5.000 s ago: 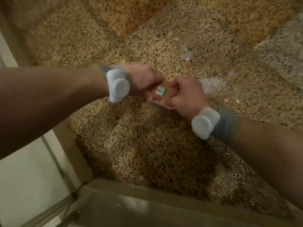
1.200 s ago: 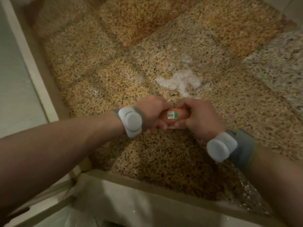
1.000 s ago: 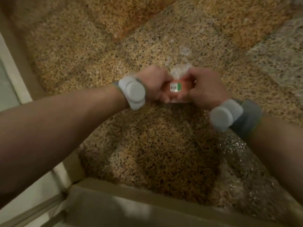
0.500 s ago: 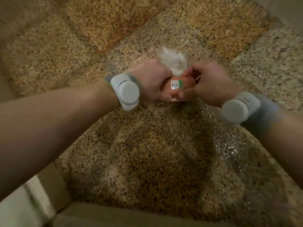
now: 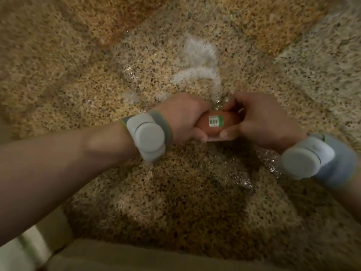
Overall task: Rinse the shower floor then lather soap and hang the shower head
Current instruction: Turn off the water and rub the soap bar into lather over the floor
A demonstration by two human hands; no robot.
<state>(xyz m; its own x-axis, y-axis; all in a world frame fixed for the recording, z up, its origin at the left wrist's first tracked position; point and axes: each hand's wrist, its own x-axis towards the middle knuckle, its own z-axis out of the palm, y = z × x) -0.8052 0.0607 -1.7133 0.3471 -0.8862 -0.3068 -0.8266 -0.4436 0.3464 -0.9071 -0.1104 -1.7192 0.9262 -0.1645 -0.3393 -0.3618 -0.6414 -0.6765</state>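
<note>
While left hand (image 5: 181,118) and right hand (image 5: 259,120) each had a curled grip on opposite ends of the orange soap bottle (image 5: 216,122), above the wet shower floor (image 5: 175,192), I judged it light, slick, squeezable; hold round the body.

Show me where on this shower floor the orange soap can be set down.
Free: the speckled floor left of the foam streak, beyond the left forearm; and the shaded stretch between the forearms and the beige curb. Crowded: the middle, where the left hand and right hand grip the orange soap, with foam just beyond.
</note>
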